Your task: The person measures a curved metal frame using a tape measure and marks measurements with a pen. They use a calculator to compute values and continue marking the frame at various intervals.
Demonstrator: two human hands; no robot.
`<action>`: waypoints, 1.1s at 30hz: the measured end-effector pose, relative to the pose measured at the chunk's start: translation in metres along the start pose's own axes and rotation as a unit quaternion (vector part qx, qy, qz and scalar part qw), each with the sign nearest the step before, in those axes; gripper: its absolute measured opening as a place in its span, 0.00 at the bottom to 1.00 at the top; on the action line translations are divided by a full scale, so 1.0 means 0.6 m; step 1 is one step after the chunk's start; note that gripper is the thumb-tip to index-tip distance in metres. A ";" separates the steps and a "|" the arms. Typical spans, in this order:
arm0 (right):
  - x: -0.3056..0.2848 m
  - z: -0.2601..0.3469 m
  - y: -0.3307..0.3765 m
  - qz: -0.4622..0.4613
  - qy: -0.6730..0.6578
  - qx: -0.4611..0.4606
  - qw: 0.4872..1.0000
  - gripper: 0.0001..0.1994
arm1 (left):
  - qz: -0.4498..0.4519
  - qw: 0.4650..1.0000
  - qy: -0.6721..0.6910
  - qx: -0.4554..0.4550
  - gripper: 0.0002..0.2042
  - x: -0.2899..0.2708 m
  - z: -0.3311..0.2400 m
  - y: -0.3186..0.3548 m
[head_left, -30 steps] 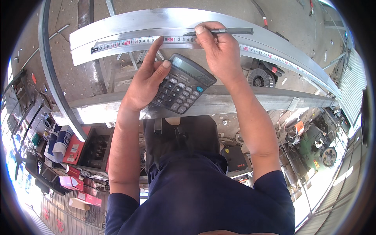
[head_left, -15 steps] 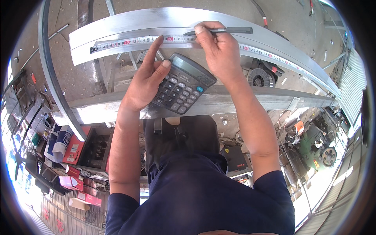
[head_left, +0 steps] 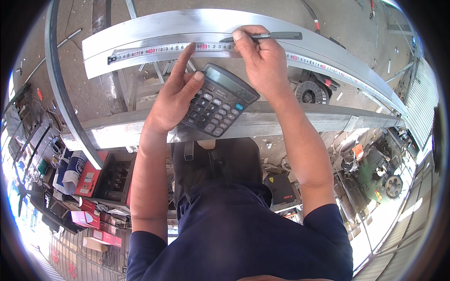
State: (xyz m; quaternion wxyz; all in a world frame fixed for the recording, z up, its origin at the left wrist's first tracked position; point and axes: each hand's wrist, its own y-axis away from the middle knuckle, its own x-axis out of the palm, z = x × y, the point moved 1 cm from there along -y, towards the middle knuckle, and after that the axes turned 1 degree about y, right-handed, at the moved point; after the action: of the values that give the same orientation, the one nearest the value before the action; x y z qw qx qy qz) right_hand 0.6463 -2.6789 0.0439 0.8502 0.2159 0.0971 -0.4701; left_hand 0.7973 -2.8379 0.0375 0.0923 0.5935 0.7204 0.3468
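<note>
1. Overhead, you are leaning over a long silver metal bar [head_left: 154, 33] lying across the bench frame [head_left: 290, 122]; it bends toward the picture's rim, so I cannot tell whether it is truly straight.
2. You are running a tape measure [head_left: 159, 49] flat along the bar's face, its hooked end sitting near the bar's left end. Keeping it tight against the metal should make for a truer mark.
3. Your left hand [head_left: 171, 100] is cradling a dark calculator [head_left: 218, 100] from beneath, thumb resting on its upper edge, forefinger stretching out and pressing the tape down.
4. Your right hand [head_left: 262, 63] is pinching a dark pen [head_left: 269, 36] between thumb and fingers, its tip touching the tape's upper edge. Holding the tip square to the graduation would probably be wise.
5. The calculator's display is glaring; the pen tip is partly hiding behind your thumb.
</note>
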 end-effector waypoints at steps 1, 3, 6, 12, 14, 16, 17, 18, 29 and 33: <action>0.000 0.000 0.000 -0.001 0.005 0.000 1.000 0.16 | 0.002 1.000 0.000 0.000 0.33 -0.001 0.001 0.000; 0.001 -0.001 -0.001 0.000 0.001 0.007 1.000 0.16 | 0.003 1.000 0.001 -0.001 0.33 -0.002 0.002 -0.001; 0.001 -0.003 0.000 0.000 0.003 0.004 1.000 0.16 | 0.003 1.000 0.001 0.000 0.33 -0.002 0.002 0.000; 0.006 -0.007 -0.002 -0.021 -0.003 -0.035 0.999 0.13 | 0.001 1.000 -0.001 0.001 0.33 -0.001 0.001 0.000; 0.006 -0.008 -0.003 -0.020 0.003 -0.039 0.999 0.13 | 0.002 1.000 -0.001 0.001 0.33 -0.002 0.001 0.000; 0.006 -0.008 -0.003 -0.021 0.003 -0.040 0.999 0.13 | 0.003 1.000 0.006 0.000 0.34 -0.002 0.001 -0.001; 0.007 -0.008 -0.002 -0.021 0.000 -0.040 0.999 0.13 | 0.002 1.000 0.008 -0.004 0.34 -0.002 0.002 -0.001; 0.007 -0.007 -0.002 -0.021 -0.003 -0.041 0.999 0.13 | 0.002 1.000 0.006 -0.001 0.34 -0.001 0.001 -0.001; 0.007 -0.005 -0.003 -0.023 0.011 -0.046 0.999 0.11 | 0.009 1.000 0.010 0.000 0.34 -0.002 -0.001 0.001; 0.006 -0.006 -0.002 -0.018 0.018 -0.040 0.999 0.12 | 0.004 1.000 0.013 0.000 0.34 0.000 -0.001 0.000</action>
State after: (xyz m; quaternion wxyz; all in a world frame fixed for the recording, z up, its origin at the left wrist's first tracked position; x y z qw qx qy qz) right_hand 0.6472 -2.6804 0.0389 0.8475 0.1888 0.1348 -0.4774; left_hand 0.7971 -2.8382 0.0381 0.0810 0.5920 0.7190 0.3550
